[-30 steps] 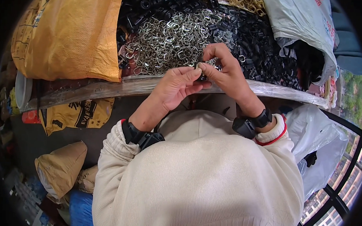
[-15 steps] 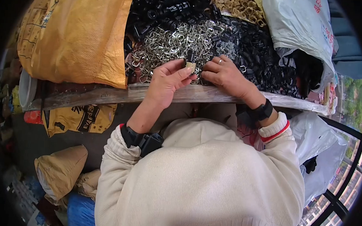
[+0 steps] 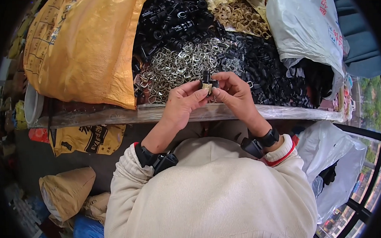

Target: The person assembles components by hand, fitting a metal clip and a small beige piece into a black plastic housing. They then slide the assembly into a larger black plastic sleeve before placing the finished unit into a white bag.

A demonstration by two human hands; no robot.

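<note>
Above the near edge of the worktable, my left hand [image 3: 183, 102] pinches a small tan plastic piece [image 3: 207, 86] between thumb and fingertips. A black part sticks up from that piece. My right hand [image 3: 235, 95] has come up against it, thumb and forefinger closed on a small black plastic piece [image 3: 215, 83] at its right side. Whether the two pieces are joined, I cannot tell. Just beyond my hands lies a heap of silvery metal rings [image 3: 176, 65], with small black plastic pieces [image 3: 269, 65] heaped to the right.
Larger black fittings [image 3: 175, 18] and tan ring-shaped parts [image 3: 239, 17] are piled farther back. An orange woven sack [image 3: 85, 46] covers the table's left; a white plastic bag [image 3: 307, 30] stands right. The table's front edge [image 3: 242, 110] is wrapped in clear film. Paper sacks [image 3: 68, 190] sit at lower left.
My right hand has lifted from the heap and moved left to meet the left hand, now gripping a small black piece against the tan one. The whole view has shifted slightly.
</note>
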